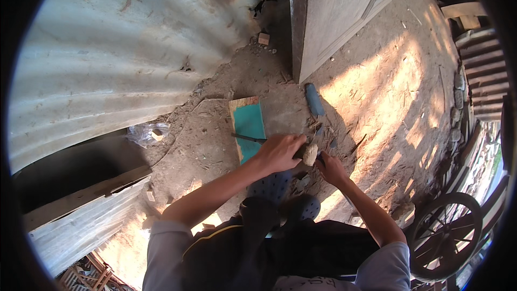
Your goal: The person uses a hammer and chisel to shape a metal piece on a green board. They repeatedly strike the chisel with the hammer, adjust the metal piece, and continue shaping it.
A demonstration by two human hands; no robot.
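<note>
My left hand [280,153] is closed around a thin dark metal tool [246,137] that sticks out leftward above a teal board [247,116] with a worn wooden edge. A rough tan block [310,154] is beside my left fingertips; whether they touch it is unclear. Just right of it, my right hand [329,167] is closed on a small dark object, partly hidden by the fingers. Below my hands are my feet in spotted clogs [270,186] on the dirt floor [199,145].
A corrugated metal wall [124,54] runs along the left, with a plastic bag [145,133] at its foot. A wooden door [344,16] stands ahead, near a blue cylinder [314,99] and scattered chips. A spoked wheel [447,207] is at the lower right.
</note>
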